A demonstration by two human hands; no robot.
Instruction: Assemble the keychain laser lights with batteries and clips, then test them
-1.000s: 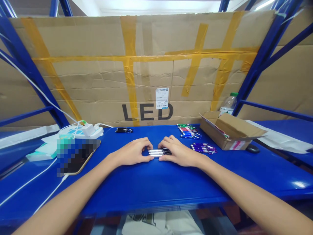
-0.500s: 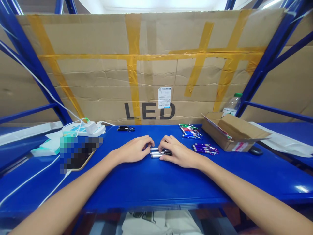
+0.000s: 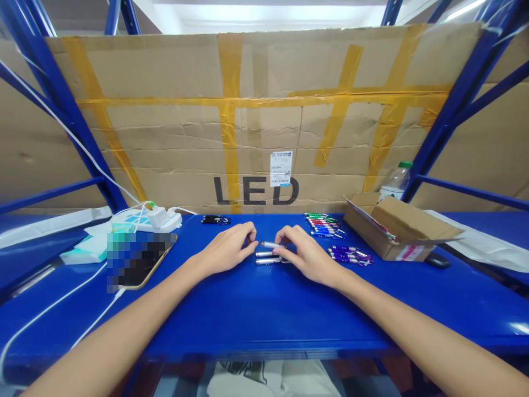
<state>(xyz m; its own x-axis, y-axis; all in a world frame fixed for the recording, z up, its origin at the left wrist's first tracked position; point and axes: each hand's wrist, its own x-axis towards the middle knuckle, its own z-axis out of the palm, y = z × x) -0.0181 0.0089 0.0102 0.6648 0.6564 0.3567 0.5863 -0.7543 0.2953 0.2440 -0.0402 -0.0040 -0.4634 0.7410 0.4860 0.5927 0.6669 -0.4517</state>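
Note:
On the blue table (image 3: 256, 309) lie a few small silver pen-like lights (image 3: 266, 257) side by side, between my two hands. My right hand (image 3: 306, 255) pinches one silver light (image 3: 269, 245) and holds it just above the others. My left hand (image 3: 229, 249) is at the other end of that same light, thumb and fingers curled toward its tip. Whether the left fingers touch it is hard to make out.
Rows of green, red and blue lights (image 3: 324, 225) and purple ones (image 3: 351, 255) lie to the right, by an open cardboard box (image 3: 399, 227) and a bottle (image 3: 394, 181). A black light (image 3: 215, 220), a power strip (image 3: 146, 219), a phone (image 3: 138, 264) and cables lie at the left.
Both hands rested flat over the silver lights before. Now the right hand has lifted one light off the row and the left hand has drawn in to its end.

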